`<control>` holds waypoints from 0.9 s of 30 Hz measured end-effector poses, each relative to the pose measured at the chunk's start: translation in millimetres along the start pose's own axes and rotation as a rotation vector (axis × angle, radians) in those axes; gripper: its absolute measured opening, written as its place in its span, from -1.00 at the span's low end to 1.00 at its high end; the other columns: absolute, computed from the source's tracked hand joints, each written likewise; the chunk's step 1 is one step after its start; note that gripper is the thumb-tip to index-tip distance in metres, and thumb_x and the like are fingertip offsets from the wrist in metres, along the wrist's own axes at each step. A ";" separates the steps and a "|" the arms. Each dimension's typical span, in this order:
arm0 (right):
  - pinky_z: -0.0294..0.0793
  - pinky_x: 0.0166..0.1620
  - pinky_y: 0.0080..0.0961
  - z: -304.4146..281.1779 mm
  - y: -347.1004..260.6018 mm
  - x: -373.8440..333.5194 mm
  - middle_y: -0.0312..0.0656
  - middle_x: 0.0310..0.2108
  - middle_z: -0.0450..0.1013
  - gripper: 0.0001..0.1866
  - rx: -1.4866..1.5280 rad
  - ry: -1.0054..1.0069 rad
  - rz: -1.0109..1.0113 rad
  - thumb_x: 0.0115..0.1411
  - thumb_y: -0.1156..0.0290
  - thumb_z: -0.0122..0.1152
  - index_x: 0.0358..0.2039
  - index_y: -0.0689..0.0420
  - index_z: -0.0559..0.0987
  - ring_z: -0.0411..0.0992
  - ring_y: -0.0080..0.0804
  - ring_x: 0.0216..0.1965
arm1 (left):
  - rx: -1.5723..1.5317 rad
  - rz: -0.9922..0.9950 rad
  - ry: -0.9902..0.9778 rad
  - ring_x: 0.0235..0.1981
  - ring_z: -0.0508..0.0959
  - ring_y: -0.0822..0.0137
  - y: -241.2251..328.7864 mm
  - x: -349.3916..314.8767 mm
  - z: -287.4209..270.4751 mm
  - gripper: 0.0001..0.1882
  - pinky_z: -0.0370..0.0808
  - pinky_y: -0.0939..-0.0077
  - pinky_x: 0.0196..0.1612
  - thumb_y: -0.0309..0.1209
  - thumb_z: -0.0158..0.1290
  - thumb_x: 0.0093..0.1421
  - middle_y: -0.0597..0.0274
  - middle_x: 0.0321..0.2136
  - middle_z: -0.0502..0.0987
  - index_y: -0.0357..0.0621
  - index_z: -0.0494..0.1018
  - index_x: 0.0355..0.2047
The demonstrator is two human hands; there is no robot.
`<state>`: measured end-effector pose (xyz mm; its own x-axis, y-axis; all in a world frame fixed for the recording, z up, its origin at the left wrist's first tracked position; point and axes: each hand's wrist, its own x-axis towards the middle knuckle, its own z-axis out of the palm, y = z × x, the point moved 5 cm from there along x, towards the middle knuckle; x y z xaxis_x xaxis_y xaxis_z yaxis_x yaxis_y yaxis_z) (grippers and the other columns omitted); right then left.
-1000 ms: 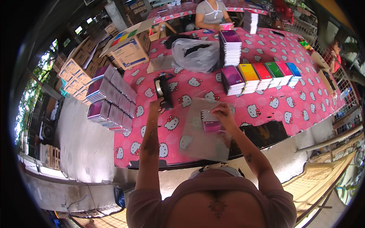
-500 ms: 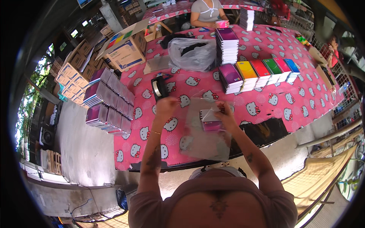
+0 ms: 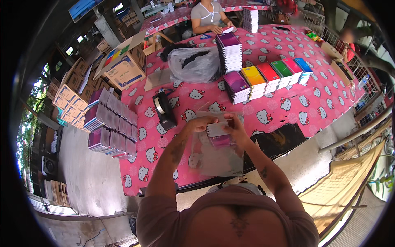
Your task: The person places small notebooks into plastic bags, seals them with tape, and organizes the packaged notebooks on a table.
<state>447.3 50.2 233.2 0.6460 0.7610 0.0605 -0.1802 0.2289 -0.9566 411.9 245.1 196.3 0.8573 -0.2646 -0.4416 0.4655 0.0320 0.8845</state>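
Observation:
A small spiral notebook (image 3: 219,140), white above and purple below, is held over a transparent plastic sheet (image 3: 218,162) near the table's front edge. My right hand (image 3: 234,126) grips its upper right side, thumb over the page. At the upper left corner, beside the wire binding, is my left hand (image 3: 201,122), its fingers pinched together; whatever sits between them is too small to make out. To the left stands a black tape dispenser (image 3: 165,117) with a roll in it.
Purple notebook stacks (image 3: 109,119) line the left edge. Beyond my hands are a tall notebook pile (image 3: 230,53), a row of coloured notebooks (image 3: 269,78) and a plastic bag (image 3: 193,66). An open carton (image 3: 127,70) stands far left. A person (image 3: 210,18) works across the table.
My left hand has moved right from beside the tape dispenser to the notebook's upper left corner. The right hand keeps its hold on the notebook. The whole view has shifted slightly.

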 end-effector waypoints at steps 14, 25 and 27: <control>-0.01 0.37 -0.23 42.7 -27.3 -39.4 -0.16 0.45 -0.08 -0.20 -0.158 -0.250 -0.205 0.40 0.03 0.00 0.47 0.07 -0.09 -0.07 -0.29 0.44 | 1.134 0.776 1.552 -0.04 0.51 0.02 34.9 -319.4 106.4 -0.14 0.47 0.21 -0.04 -0.34 0.47 -0.31 0.00 -0.08 0.47 -0.22 0.36 0.06; 0.44 -0.04 -0.53 27.8 23.1 -54.2 -0.22 0.09 0.34 -0.49 -0.229 0.058 0.000 0.34 0.36 0.17 0.27 0.06 0.31 0.43 -0.45 0.00 | 0.174 -0.194 2.354 -0.11 0.62 -0.03 5.5 -570.1 -85.4 0.04 0.51 0.17 -0.02 0.41 0.11 0.01 -0.26 -0.25 0.61 -0.45 0.34 0.05; 0.45 -0.07 -0.53 26.8 16.9 -65.9 -0.25 -0.03 0.40 -0.52 -0.086 0.086 0.070 0.34 0.36 0.17 0.24 0.05 0.33 0.44 -0.49 -0.05 | 0.223 -0.236 2.233 0.09 0.53 -0.02 -11.9 -585.6 -104.6 0.12 0.38 0.05 0.13 0.54 -0.11 0.04 -0.11 -0.01 0.58 -0.32 0.33 0.18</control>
<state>381.8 20.2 220.7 0.6960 0.7175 -0.0280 -0.1648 0.1217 -0.9788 -72.7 500.5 428.7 -0.3205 0.9203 0.2244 0.6765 0.0565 0.7343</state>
